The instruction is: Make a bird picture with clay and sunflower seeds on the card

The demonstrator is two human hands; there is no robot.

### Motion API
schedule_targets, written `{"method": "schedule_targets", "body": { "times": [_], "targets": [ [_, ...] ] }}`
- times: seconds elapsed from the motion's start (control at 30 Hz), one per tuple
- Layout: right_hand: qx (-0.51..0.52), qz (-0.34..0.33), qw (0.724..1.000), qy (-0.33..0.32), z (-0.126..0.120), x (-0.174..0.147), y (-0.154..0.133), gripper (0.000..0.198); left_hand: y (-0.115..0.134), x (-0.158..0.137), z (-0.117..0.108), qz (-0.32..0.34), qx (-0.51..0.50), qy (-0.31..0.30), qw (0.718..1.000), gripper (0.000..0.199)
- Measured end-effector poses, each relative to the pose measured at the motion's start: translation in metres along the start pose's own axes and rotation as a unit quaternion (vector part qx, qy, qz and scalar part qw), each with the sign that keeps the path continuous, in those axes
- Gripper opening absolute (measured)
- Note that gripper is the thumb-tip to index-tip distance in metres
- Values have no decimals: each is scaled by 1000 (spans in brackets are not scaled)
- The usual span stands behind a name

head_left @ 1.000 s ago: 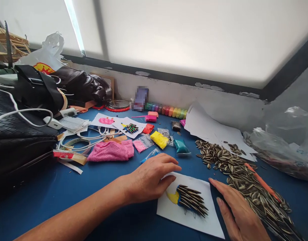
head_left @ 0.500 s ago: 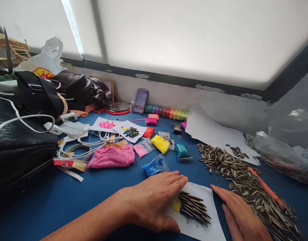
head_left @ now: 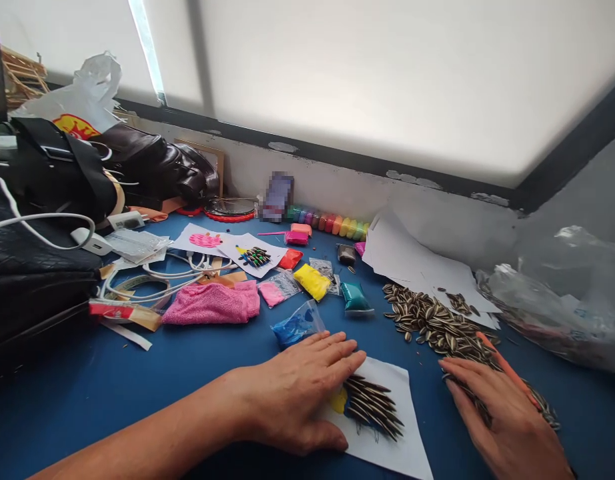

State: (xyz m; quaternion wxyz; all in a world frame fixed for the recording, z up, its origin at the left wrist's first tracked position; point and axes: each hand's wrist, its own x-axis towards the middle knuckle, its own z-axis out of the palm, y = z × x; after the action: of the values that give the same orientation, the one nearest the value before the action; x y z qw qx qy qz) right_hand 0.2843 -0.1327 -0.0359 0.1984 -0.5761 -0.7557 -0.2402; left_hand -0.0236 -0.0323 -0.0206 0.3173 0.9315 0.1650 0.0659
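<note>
My left hand (head_left: pixel 307 393) lies flat with fingers stretched over the left side of a white paper sheet (head_left: pixel 405 450). On that sheet is a picture with yellow clay (head_left: pixel 339 400) and rows of striped sunflower seeds (head_left: pixel 375 405) standing out to the right like spines; my palm hides part of it. My right hand (head_left: pixel 507 420) rests on the near part of the sunflower seed pile (head_left: pixel 432 320), fingers stretched out and thumb apart. I cannot see whether it touches single seeds underneath. A blue clay bag (head_left: pixel 297 325) lies just beyond my left fingertips.
An orange stick-like tool (head_left: pixel 507 372) lies across the seeds. Behind are yellow (head_left: pixel 312 282) and teal clay bags (head_left: pixel 356 298), a pink cloth (head_left: pixel 212 303), two finished-looking pictures (head_left: pixel 257 253), and stacked paper (head_left: pixel 412 260). Black bags (head_left: pixel 32 267) stand left, a clear plastic bag (head_left: pixel 562 307) right.
My right hand has moved off the paper's right edge onto the seed pile. My left hand stays on the paper. The whole view has shifted slightly.
</note>
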Motion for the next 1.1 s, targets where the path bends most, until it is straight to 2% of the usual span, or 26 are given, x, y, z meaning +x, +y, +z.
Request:
{"method": "schedule_targets", "body": {
  "times": [0.2, 0.37, 0.6, 0.83, 0.97, 1.1],
  "targets": [
    [-1, 26, 999, -33, -2, 6, 3, 35, -3, 0, 3, -6, 30, 1, 1000, 93],
    [-61, -17, 996, -66, 1, 26, 9, 47, 1, -1, 2, 10, 17, 7, 1000, 90],
    [-84, -57, 990, -100, 25, 49, 13, 38, 2, -1, 6, 13, -11, 6, 1000, 93],
    [-85, -69, 986, -127, 36, 57, 16, 29, -5, -1, 11, 26, -13, 22, 999, 95],
    [-63, -61, 989, -119, 31, 55, 8, 28, -6, -1, 11, 36, -9, 24, 999, 95],
    [-25, -55, 993, -100, 8, 44, -12, 25, -8, 0, 12, 45, 0, 24, 999, 96]
  ]
}}
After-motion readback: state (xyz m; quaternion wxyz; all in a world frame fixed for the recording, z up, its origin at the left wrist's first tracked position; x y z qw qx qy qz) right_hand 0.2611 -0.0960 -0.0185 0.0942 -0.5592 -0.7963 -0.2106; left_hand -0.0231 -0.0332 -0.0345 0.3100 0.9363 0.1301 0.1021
